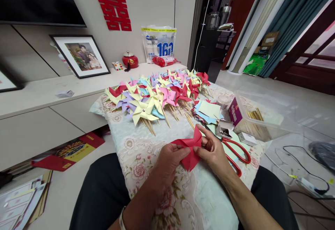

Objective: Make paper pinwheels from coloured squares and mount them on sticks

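Between my two hands, above the flowered tablecloth (pixel 141 146), is a red paper pinwheel (pixel 188 161) without a visible stick. My left hand (pixel 171 156) pinches its left side, thumb pressed near the centre. On the other side my right hand (pixel 211 148) grips the paper, its thumb also close to the middle. The fingertips behind the paper are hidden. Red-handled scissors (pixel 239 150) lie beside my right hand, partly covered by it. Beyond my hands, many finished paper pinwheels (pixel 143 110) on sticks lie heaped in yellow, pink, purple, blue and red.
Right of the heap lie stacked paper squares (pixel 208 109), a small box of metal pins (pixel 224 131) and a clear plastic bin (pixel 261 127) holding wooden sticks (pixel 255 114). A framed photo (pixel 81 55) and a red pot (pixel 130 61) stand on the cabinet. Cables (pixel 303 153) run across the floor.
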Available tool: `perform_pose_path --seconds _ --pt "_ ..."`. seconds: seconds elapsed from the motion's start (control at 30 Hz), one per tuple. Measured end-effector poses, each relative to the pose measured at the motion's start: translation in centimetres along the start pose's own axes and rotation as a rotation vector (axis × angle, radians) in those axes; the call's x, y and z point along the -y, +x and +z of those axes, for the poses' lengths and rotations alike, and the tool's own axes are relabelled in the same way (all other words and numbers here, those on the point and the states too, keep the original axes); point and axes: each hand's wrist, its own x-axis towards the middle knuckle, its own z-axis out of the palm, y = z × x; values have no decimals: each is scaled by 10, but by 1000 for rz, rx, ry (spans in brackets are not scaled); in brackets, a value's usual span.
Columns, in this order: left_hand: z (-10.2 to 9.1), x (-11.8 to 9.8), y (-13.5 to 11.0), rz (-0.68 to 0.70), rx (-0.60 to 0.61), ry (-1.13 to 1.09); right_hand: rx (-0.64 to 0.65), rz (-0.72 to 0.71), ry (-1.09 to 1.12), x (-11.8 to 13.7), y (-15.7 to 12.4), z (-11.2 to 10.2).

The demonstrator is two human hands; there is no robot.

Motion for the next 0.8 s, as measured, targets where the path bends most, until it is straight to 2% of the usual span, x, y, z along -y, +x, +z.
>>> perform_pose_path --seconds 0.33,0.4,0.53,0.6,0.7,0.8 --pt "3 15 10 -30 -103 -57 40 -5 -99 -1 0 -1" --pt "4 14 10 -30 -125 -55 36 -55 -178 -2 -1 -3" --pt "0 6 13 -34 -250 -60 -77 -378 -486 -1 -4 -7" --pt "-5 1 14 -31 -311 -59 -85 -558 -652 0 -5 -8" --pt "-11 -6 16 -6 -320 -78 39 -761 -866 1 -6 -5" --pt "-14 -9 17 27 -295 -111 161 -850 -1025 1 -7 0"
